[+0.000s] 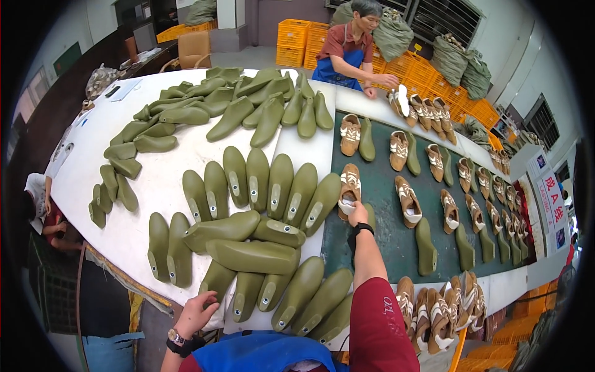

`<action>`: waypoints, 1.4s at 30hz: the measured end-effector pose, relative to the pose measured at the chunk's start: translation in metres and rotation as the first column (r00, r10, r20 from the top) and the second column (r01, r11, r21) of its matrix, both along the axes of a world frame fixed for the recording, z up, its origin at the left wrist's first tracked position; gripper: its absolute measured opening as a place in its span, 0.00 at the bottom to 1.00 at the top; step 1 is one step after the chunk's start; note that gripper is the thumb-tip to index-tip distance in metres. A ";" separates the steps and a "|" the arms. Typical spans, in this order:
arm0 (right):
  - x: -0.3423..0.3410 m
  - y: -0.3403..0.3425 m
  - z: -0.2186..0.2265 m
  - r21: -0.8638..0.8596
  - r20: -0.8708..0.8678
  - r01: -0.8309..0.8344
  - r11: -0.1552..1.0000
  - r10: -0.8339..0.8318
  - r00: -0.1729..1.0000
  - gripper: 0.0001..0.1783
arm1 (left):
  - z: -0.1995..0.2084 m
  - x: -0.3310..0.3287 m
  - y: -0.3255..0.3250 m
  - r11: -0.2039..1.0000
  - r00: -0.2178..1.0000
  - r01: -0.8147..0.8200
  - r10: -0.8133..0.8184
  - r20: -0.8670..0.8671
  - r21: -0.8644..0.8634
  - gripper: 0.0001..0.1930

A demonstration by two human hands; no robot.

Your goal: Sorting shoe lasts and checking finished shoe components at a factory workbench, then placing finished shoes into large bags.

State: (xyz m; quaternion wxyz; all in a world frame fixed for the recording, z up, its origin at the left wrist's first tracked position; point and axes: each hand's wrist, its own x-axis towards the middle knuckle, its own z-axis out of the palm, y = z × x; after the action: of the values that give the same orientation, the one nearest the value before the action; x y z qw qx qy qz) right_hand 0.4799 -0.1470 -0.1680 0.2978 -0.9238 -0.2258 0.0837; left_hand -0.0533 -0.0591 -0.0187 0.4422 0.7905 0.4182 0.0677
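Note:
My right hand (358,214) reaches forward over the green board and is closed on the heel end of a tan sneaker (350,180) with white stripes. The sneaker's pale lining shows beside my fingers. Behind my wrist, a green shoe last (370,214) is partly hidden. At the near edge of the table, my left hand (196,312) has its fingers loosely bent and slightly apart, next to the lower end of another green last (217,279). Whether the fingertips touch that last is hard to make out. Several more lasts (253,255) lie heaped just beyond it.
The green board (387,239) carries rows of tan sneakers, many paired with lasts. More lasts (217,99) pile up on the white table (149,186). Sneakers (434,310) stand at right near me. Across the table, a co-worker (350,49) handles sneakers. Orange crates (291,43) are stacked behind.

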 end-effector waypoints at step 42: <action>-0.284 -0.109 0.231 -0.343 -0.130 -0.378 0.860 0.355 0.926 0.17 | -0.103 -0.120 0.429 0.699 0.707 -0.693 0.707 -0.027 0.176 0.38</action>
State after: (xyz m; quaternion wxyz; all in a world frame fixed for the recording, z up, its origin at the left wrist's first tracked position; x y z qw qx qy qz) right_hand 0.1962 -0.2561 0.0627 0.1078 -0.8996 -0.3687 0.2077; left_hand -0.1737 0.3696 -0.1220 0.3013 0.6058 0.7009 0.2256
